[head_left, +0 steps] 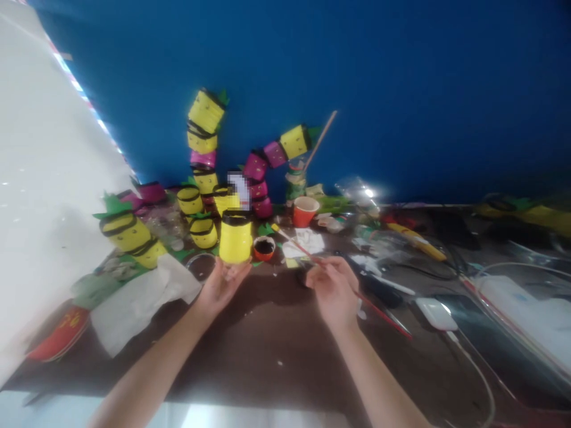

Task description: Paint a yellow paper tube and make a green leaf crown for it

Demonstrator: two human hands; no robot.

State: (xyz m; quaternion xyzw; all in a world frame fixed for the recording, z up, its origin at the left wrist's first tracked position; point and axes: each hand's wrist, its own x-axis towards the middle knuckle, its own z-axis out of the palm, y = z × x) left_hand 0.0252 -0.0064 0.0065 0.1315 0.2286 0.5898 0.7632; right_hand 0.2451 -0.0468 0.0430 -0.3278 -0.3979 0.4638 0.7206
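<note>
My left hand [223, 285] holds a yellow cup-shaped piece [235, 239] with a black rim from below, its fingers under the base. In my right hand [332, 282] is a thin red paintbrush [383, 315]; its yellowish tip points up and left, apart from the cup. Between the hands stands a small red bowl [264, 248] with dark contents. Behind it are a red paper cup [305, 212] and a crumpled white tissue [307, 242].
Stacks of yellow [206, 111] and magenta [256, 165] pieces stand against the blue wall. White paper [134, 303] lies at left. To the right are a yellow cutter [417, 242], a white charger [436, 314], cables and a power strip [526, 315].
</note>
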